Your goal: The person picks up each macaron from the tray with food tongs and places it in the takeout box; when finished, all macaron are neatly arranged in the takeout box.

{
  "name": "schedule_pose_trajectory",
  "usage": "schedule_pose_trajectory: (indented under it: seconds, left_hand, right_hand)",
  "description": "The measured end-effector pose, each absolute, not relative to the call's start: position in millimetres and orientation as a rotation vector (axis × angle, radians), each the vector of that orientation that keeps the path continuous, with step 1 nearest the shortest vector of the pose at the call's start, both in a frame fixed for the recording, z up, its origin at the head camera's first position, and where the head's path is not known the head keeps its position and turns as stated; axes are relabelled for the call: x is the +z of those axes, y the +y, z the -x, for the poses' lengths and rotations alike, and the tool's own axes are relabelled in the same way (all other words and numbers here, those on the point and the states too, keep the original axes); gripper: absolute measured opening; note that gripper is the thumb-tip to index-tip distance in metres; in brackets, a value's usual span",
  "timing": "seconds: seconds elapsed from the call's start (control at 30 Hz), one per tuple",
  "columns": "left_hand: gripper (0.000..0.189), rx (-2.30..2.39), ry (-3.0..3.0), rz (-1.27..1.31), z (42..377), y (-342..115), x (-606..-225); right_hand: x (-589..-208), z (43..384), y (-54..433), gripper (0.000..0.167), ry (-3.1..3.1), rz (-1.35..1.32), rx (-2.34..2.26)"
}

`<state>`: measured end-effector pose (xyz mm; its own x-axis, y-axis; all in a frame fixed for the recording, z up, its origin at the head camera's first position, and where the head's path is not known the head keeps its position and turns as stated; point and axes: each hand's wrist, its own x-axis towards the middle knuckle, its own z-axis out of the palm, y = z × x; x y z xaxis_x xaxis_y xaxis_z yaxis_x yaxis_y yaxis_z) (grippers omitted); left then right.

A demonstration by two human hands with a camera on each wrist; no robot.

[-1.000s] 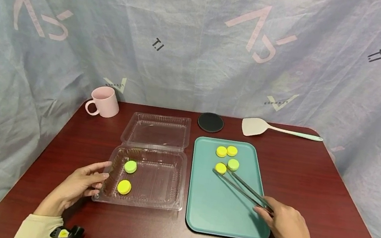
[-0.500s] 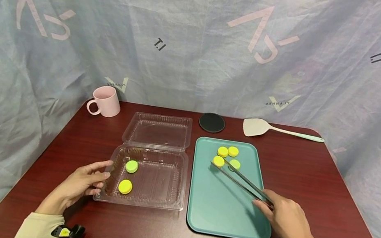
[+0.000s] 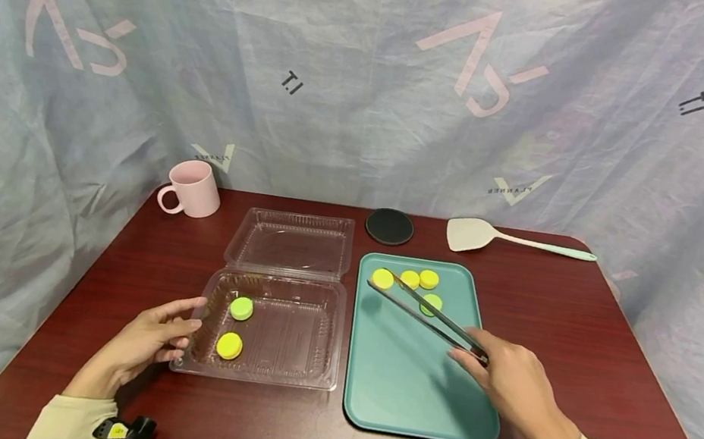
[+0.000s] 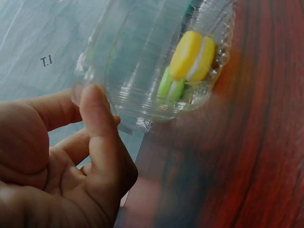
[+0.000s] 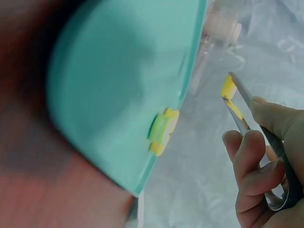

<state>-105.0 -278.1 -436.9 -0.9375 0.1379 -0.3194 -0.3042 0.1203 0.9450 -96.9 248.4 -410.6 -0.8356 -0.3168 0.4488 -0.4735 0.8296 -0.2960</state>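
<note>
My right hand [image 3: 516, 384] grips metal tongs [image 3: 446, 322], whose tips pinch a yellow macaron [image 3: 382, 279]. In the right wrist view that macaron [image 5: 228, 87] is lifted above the tray. Below, the teal tray [image 3: 415, 391] bears two yellow macarons [image 3: 410, 279] at its far side and a green macaron [image 3: 431, 305], partly covered by the tongs. At the left, my left hand [image 3: 149, 341] pinches the side rim of an opened clear plastic clamshell container [image 3: 286, 332] between thumb and fingers. Inside lie one green macaron [image 3: 242, 309] and one yellow macaron [image 4: 192, 56].
Behind the container stands a pink mug [image 3: 194, 188] at the back left. A black round coaster [image 3: 389, 226] and a white spatula [image 3: 470, 234] lie along the table's back edge. The container's lid [image 3: 293, 241] lies folded back. A grey cloth [image 3: 357, 97] hangs behind.
The tongs have closed on the yellow macaron, lifted it off the tray and moved it left and farther back. My right hand has followed leftward. My left hand stays at the container.
</note>
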Motion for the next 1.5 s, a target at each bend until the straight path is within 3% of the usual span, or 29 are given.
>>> schedule_pose_trajectory:
  seconds: [0.23,0.57,1.5]
  left_hand:
    - [0.064,1.877,2.070,0.166,103.0,-279.2,-437.0]
    - [0.065,1.873,2.064,0.148,103.9,-278.1,-436.4]
    - [0.064,1.890,2.053,0.178,103.2,-276.9,-433.7]
  right_hand:
    - [-406.5,104.8,230.9,0.029,-2.587,-0.663,0.578]
    - [-404.3,109.7,213.5,0.022,-2.578,-0.715,0.605]
    - [-409.2,121.3,163.7,0.023,-2.554,-0.935,0.648]
